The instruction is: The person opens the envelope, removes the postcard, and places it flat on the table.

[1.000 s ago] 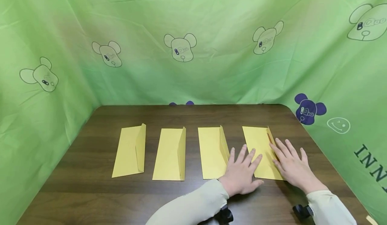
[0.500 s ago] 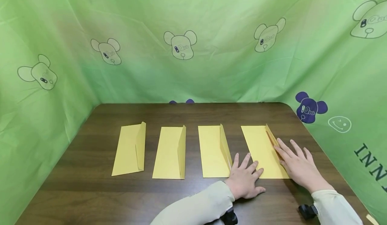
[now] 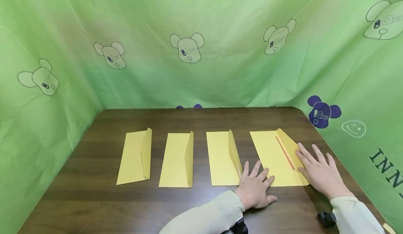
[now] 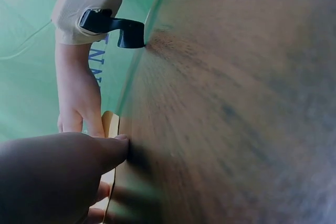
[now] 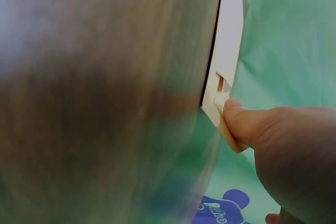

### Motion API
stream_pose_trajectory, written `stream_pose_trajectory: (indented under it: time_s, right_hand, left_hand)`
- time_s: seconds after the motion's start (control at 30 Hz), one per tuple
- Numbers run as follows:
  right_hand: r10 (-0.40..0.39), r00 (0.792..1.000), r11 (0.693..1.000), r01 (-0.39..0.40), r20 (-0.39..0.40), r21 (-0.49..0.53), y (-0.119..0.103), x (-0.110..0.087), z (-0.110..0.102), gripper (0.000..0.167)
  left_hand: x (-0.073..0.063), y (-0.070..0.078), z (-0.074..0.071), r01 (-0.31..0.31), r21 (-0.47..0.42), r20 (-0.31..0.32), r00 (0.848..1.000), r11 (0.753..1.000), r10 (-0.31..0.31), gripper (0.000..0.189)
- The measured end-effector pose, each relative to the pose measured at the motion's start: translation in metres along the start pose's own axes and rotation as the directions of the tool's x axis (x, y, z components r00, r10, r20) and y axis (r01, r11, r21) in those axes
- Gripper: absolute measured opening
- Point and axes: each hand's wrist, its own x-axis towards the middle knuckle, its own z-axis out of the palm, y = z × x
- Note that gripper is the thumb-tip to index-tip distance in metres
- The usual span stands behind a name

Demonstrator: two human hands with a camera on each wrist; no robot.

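The rightmost yellow envelope (image 3: 270, 153) lies on the table with its long flap (image 3: 289, 142) folded out to the right. A reddish-orange strip (image 3: 284, 153) shows along the fold. My left hand (image 3: 254, 188) rests with spread fingers at this envelope's lower left edge, the index finger near the third envelope (image 3: 220, 160). On the flap lies my right hand (image 3: 322, 172), its fingers extended and the thumb toward the fold. In the right wrist view, the right thumb (image 5: 241, 119) touches the envelope's edge. The left thumb (image 4: 113, 148) sits beside the paper in the left wrist view.
Two more yellow envelopes (image 3: 133, 157) (image 3: 174, 160) lie to the left, their flaps partly raised along the right side. Green printed cloth (image 3: 220, 80) surrounds the brown wooden table (image 3: 110, 206) at the back and sides. A black wrist camera (image 3: 326, 220) hangs beneath the right sleeve.
My right hand has moved right, and the flap has swung outward, baring the whole reddish strip. My left hand has shifted slightly right and down. The other envelopes have stayed put.
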Motion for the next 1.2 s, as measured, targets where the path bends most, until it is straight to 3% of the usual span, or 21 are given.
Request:
stream_pose_trajectory:
  time_s: [0.33,0.73,1.2]
  right_hand:
    - [0.03,0.995,0.999,-0.026,0.091,-0.035,0.01,-0.002,0.003,0.051]
    - [0.016,0.963,1.0,-0.01,0.269,-0.024,0.013,0.005,-0.005,0.045]
    - [0.046,0.942,0.998,-0.054,0.333,0.015,0.008,0.024,-0.006,0.046]
  left_hand:
    - [-0.001,0.004,0.0,0.001,-0.001,0.006,1.0,1.0,-0.001,0.062]
    - [0.0,0.008,0.0,-0.012,-0.013,0.011,1.0,1.0,0.012,0.062]
    - [0.0,0.002,0.001,0.007,-0.03,0.002,1.0,1.0,-0.007,0.063]
